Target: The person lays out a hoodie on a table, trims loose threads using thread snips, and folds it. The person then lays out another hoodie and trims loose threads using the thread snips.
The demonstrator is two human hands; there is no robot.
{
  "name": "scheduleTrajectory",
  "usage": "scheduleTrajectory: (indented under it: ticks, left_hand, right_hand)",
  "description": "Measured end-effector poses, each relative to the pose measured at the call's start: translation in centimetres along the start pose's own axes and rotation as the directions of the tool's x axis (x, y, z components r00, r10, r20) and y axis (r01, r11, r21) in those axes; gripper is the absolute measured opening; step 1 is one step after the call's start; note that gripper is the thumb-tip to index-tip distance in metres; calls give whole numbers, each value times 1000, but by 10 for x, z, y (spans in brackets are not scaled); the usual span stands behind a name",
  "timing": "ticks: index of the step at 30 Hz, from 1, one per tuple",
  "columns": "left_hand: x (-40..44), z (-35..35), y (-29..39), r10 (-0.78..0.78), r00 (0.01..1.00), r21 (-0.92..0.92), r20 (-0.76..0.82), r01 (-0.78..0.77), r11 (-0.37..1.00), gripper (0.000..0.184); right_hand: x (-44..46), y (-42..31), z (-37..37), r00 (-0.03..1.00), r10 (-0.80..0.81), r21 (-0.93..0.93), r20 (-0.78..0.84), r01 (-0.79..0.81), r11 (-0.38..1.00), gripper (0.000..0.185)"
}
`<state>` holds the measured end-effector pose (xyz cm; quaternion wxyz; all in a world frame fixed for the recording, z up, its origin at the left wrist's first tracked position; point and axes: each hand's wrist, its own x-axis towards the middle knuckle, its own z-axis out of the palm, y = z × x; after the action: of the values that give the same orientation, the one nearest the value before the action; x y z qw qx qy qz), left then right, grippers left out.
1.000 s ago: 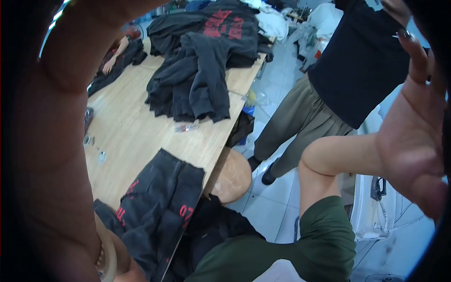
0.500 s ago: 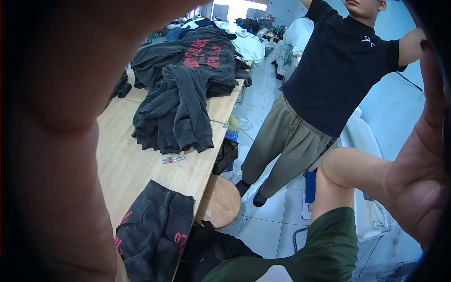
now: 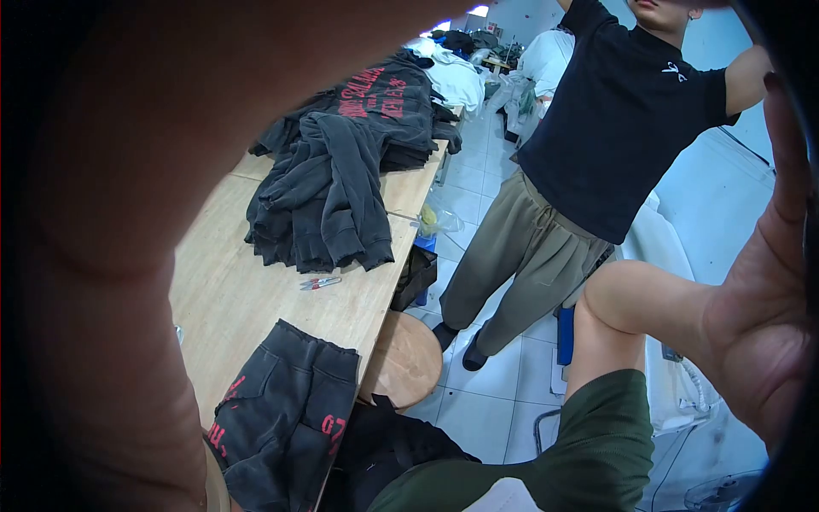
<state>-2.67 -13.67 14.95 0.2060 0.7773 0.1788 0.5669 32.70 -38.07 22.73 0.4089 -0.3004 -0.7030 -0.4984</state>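
Observation:
My left hand is very close to the camera, large and blurred, filling the left side and arching across the top. Its visible finger part is stretched out, with the tips cut off. At the right edge my right hand is raised beside the camera, palm showing and one finger pointing up; the arm is bent below it. Neither hand shows anything held. Below, a dark grey sweatshirt with red print lies folded at the table's near end. Thread snips with red on the handles lie beyond it.
On the wooden table, more dark grey sweatshirts are heaped. A round wooden stool stands by its edge, near a black bag. A person in a black T-shirt stands ahead, arms raised. White cloth lies behind.
The view has shifted slightly, so table and garments sit a little further right and higher. My left hand covers more of the top. My right hand has hardly moved.

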Motion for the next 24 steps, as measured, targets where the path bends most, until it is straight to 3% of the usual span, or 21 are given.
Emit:
scheduleTrajectory:
  ticks: [24]
  left_hand:
    - [-14, -4, -1, -33, 998, -42, 50, 35, 998, 37]
  right_hand:
    - [0, 2, 5, 1000, 18, -15, 21, -18, 1000, 30]
